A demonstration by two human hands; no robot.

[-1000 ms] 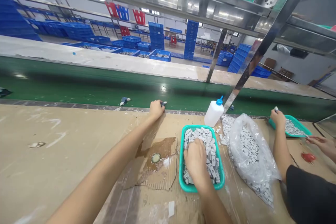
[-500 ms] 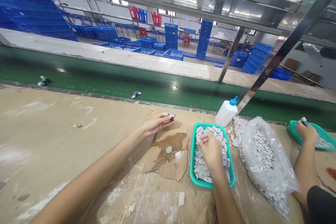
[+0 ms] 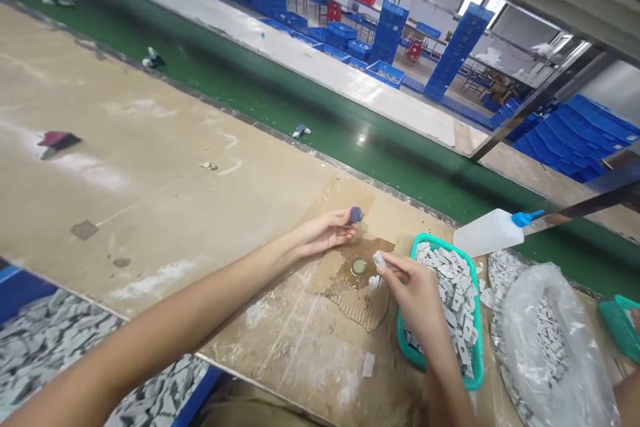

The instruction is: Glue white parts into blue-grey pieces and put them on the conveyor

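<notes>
My left hand (image 3: 327, 231) pinches a small dark blue-grey part (image 3: 355, 215) above a torn, wet patch of cardboard (image 3: 356, 280). My right hand (image 3: 415, 290) pinches a small grey-white plastic piece (image 3: 379, 259) just left of a teal tray (image 3: 472, 380) filled with several such pieces. A little round cap (image 3: 359, 267) sits on the wet patch between my hands.
A white glue bottle with a blue nozzle (image 3: 489, 231) lies behind the tray. A clear bag of grey pieces (image 3: 545, 340) sits at right, with another teal tray (image 3: 620, 324) beyond. The green conveyor belt (image 3: 280, 107) carries small parts. A blue bin of grey pieces (image 3: 45, 340) stands below the table edge.
My right hand has lifted out of the tray with a piece and moved left toward the cap. My left hand turned the dark part upward. The view tilted and dropped.
</notes>
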